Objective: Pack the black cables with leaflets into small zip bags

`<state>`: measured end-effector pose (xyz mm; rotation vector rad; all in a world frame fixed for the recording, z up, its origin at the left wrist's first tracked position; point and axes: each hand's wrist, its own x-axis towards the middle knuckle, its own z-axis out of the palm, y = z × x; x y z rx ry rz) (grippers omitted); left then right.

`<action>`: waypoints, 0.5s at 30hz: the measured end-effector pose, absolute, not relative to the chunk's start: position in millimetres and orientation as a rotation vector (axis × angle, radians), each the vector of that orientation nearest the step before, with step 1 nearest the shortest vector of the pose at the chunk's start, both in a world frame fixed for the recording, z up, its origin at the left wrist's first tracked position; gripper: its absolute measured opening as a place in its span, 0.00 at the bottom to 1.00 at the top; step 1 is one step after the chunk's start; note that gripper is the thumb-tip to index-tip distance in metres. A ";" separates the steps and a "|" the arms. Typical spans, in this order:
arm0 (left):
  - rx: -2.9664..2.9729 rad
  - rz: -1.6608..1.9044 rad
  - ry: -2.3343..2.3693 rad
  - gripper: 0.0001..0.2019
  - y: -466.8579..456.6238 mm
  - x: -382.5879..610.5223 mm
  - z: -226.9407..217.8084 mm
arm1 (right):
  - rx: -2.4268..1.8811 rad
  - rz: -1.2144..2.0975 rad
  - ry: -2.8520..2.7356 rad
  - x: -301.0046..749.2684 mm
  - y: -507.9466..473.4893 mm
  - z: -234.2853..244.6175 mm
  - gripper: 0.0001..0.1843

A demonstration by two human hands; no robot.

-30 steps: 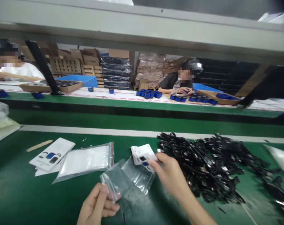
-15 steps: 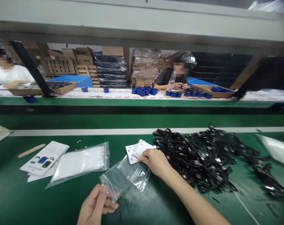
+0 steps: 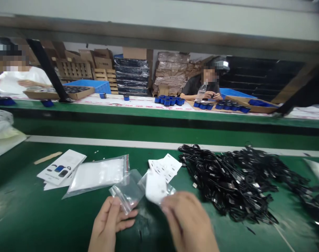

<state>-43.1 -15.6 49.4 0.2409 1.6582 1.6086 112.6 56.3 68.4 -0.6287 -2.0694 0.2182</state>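
- Moved since half a second ago: right hand (image 3: 189, 218), drawn nearer the wearer, pinching a white card (image 3: 156, 187) – blurred – in front of the stacked cards (image 3: 168, 165).
- Left hand (image 3: 108, 220) grips a clear zip bag (image 3: 130, 189), just left.
- Black cables (image 3: 222, 182) lie heaped rightward.

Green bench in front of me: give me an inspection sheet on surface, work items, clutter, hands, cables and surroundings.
Surface: green bench, a few white specks.
Work items: clear bag, blurred white card, loose cards beyond it.
Clutter: flat stick, printed leaflets, filled bag.
Hands: left hand holds the clear bag; right hand holds the white card.
Cables: black cables heaped to the right.
Surroundings: two people and blue items at the far bench.
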 end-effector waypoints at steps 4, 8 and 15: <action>0.333 1.638 1.595 0.19 -16.3 -40.5 43.9 | -0.473 0.281 -1.977 83.7 28.4 36.8 0.18; 0.678 1.659 1.988 0.19 -22.3 -36.5 42.3 | -0.544 0.433 -2.004 72.5 22.3 25.7 0.16; 0.670 1.783 2.187 0.16 -19.9 -40.7 41.3 | -0.878 0.845 -1.677 75.3 -5.3 22.3 0.29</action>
